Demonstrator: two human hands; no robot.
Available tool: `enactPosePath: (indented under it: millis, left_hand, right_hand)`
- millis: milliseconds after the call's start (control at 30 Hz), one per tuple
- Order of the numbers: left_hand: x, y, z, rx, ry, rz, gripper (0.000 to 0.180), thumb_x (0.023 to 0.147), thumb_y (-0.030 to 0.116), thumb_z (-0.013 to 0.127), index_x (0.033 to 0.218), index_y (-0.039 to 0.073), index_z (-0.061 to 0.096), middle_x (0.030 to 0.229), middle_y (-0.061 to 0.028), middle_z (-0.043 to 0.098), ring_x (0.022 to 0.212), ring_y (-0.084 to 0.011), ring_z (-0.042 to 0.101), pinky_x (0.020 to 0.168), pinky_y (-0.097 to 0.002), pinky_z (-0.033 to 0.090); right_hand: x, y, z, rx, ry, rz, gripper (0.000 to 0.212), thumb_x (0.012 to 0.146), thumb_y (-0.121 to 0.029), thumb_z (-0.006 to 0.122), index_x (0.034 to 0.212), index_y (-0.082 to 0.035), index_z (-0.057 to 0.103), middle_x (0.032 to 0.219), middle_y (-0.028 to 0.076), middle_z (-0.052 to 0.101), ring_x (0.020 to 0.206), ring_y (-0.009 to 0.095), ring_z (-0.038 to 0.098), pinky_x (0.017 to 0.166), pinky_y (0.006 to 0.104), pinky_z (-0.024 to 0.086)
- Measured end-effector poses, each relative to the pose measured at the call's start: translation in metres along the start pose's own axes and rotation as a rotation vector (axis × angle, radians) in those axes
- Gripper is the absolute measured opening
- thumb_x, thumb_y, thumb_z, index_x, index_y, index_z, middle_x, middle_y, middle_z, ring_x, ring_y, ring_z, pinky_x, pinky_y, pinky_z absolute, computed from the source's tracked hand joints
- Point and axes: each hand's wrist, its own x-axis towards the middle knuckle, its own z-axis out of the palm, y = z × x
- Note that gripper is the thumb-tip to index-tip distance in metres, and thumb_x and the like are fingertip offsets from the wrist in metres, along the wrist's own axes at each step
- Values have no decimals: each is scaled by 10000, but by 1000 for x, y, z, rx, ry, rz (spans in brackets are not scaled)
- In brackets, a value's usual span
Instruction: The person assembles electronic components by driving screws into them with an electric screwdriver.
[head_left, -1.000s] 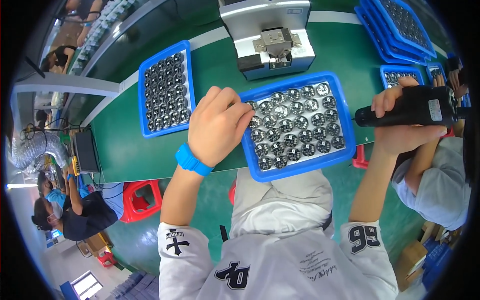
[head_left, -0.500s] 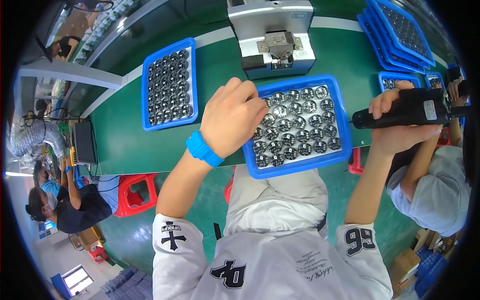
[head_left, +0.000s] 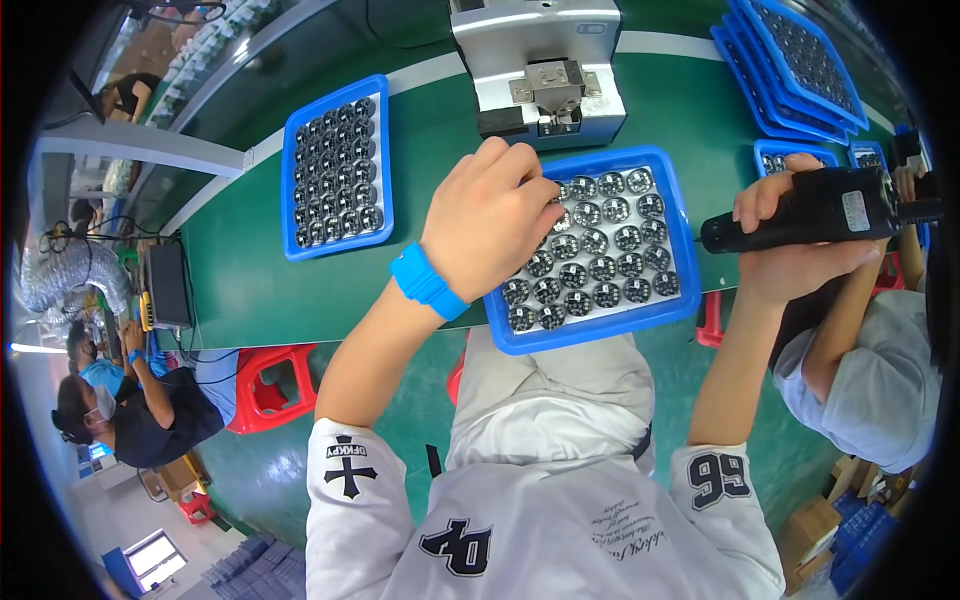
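Over the upper left part of a blue tray [head_left: 683, 235], my left hand [head_left: 485, 220] has its fingers curled together among the round black circuit-board pieces [head_left: 594, 241]. What its fingertips grip, if anything, is hidden behind them. The pieces lie in rows on a white insert. My right hand [head_left: 785, 270] is wrapped around a black electric screwdriver [head_left: 815, 217], held roughly level just right of the tray. The driver's tip points left, toward the tray's right rim.
Behind the tray stands a grey metal bench machine [head_left: 550, 85] with a small metal block. Another filled blue tray [head_left: 290, 190] lies to the left on the green table [head_left: 235, 270]. Stacked blue trays [head_left: 770, 110] rise at the far right. People sit at both sides, near red stools [head_left: 275, 385].
My left hand has moved slightly right and up across the tray. The right hand with the electric screwdriver has barely shifted. Tray and machine appear marginally higher in view.
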Motion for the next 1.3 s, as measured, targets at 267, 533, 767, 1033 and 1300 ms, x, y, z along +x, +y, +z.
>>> enactPosePath:
  millis: [267,533,767,1033,1300]
  left_hand:
    - [3,-2,8,16,-5,-12,108,785,157,818,809,78,748,876,-26,586,907,-237,577,778,-380,511]
    - [20,6,18,-2,-7,56,102,794,150,816,826,71,761,883,-34,607,900,-242,584,785,-375,530]
    - [22,9,21,37,-29,57,108,785,133,829,859,74,779,870,-30,616,872,-240,588,778,-372,543]
    - [33,21,28,-41,-13,60,133,817,138,779,781,21,727,894,-82,602,930,-270,581,830,-390,556]
    - [38,23,42,65,-105,61,110,825,109,755,796,5,735,898,-107,606,927,-281,588,820,-384,562]
  right_hand:
    - [-2,-1,1,24,29,-1,1191,774,-1029,195,1182,17,593,624,85,549,485,184,520,498,304,434]
    - [-3,-1,2,-14,23,9,1188,771,-1031,193,1166,14,595,629,85,553,482,184,517,494,306,430]
    - [-3,0,-4,-1,11,-10,1195,762,-1036,192,1183,13,581,633,82,557,486,183,524,496,304,432]
    - [-3,3,-3,21,-1,-6,1202,758,-1039,187,1180,15,583,632,84,563,480,186,521,489,305,428]
    - [-5,1,-2,25,22,-6,1214,749,-1045,179,1180,17,579,626,84,563,476,190,519,482,303,421]
